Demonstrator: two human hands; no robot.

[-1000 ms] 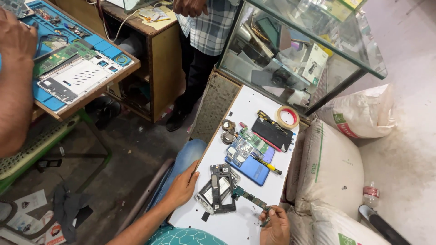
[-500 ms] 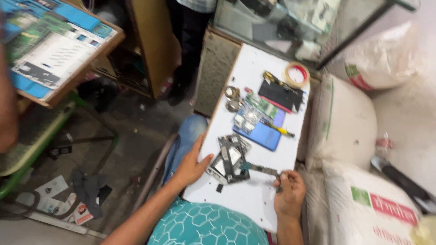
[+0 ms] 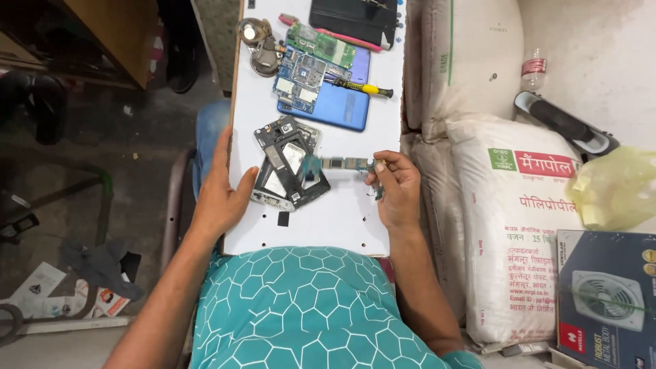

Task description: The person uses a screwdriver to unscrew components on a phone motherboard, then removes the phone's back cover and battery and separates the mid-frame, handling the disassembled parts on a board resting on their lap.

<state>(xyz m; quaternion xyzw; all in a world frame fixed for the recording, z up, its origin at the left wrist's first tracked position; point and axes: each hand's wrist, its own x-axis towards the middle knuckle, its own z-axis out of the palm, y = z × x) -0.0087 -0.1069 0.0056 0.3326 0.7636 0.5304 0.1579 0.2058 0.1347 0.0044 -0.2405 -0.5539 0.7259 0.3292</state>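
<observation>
A white board (image 3: 321,225) lies across my lap as a work surface. On it sit two stacked phone frames (image 3: 290,167), dark and opened up. My left hand (image 3: 222,188) rests on the board's left edge, its thumb touching the frames. My right hand (image 3: 393,188) pinches tweezers that grip a narrow green circuit board (image 3: 342,164) just right of the frames. Farther up lie a blue phone back (image 3: 338,102) with circuit boards (image 3: 311,58) on it and a yellow-handled screwdriver (image 3: 359,87).
A black case (image 3: 352,17) and a metal round tool (image 3: 256,37) lie at the board's far end. White sacks (image 3: 512,225), a plastic bottle (image 3: 534,68), a yellow bag (image 3: 615,188) and a fan box (image 3: 605,301) crowd the right. A wooden cabinet (image 3: 109,34) stands far left.
The view has tilted down and closer onto the lap board. The other person and the blue mat have left the frame. My hands stay at the frames and the narrow board.
</observation>
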